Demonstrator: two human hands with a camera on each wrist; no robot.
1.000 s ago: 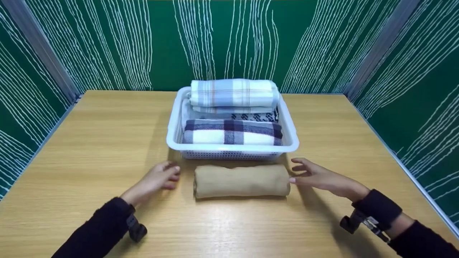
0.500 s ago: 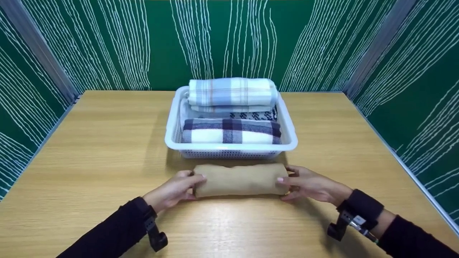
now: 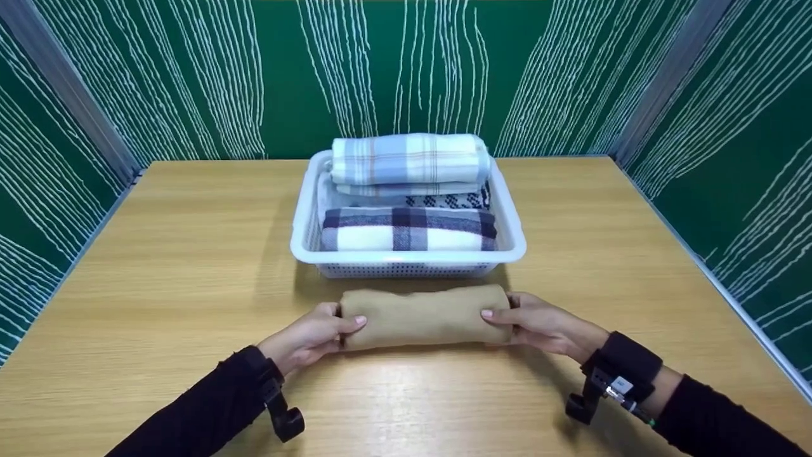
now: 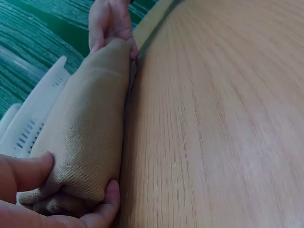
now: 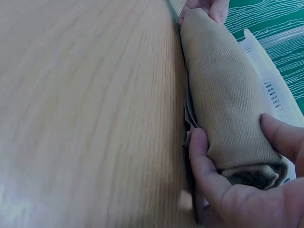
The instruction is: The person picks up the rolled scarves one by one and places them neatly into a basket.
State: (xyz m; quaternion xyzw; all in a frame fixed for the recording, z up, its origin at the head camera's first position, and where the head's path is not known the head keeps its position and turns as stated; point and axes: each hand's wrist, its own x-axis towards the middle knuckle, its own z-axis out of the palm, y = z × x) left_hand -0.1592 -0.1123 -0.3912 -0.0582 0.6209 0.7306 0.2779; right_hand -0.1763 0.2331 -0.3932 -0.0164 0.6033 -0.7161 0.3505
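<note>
Your left hand [image 3: 314,335] grips the left end of the rolled tan towel [image 3: 425,316], thumb over the top and fingers curled round the end, and your right hand [image 3: 539,325] clamps the right end the same way. The roll lies flat on the wooden table [image 3: 177,254], just in front of the white plastic basket [image 3: 406,259] and parallel to its near wall. In the basket you have a dark-and-white plaid towel [image 3: 409,230] folded at the front, a patterned black-and-white cloth [image 3: 447,201] partly hidden behind it, and a pale blue plaid towel [image 3: 409,158] rolled on top at the back, rising above the rim. Green walls [image 3: 285,76] with white lines surround the table.
</note>
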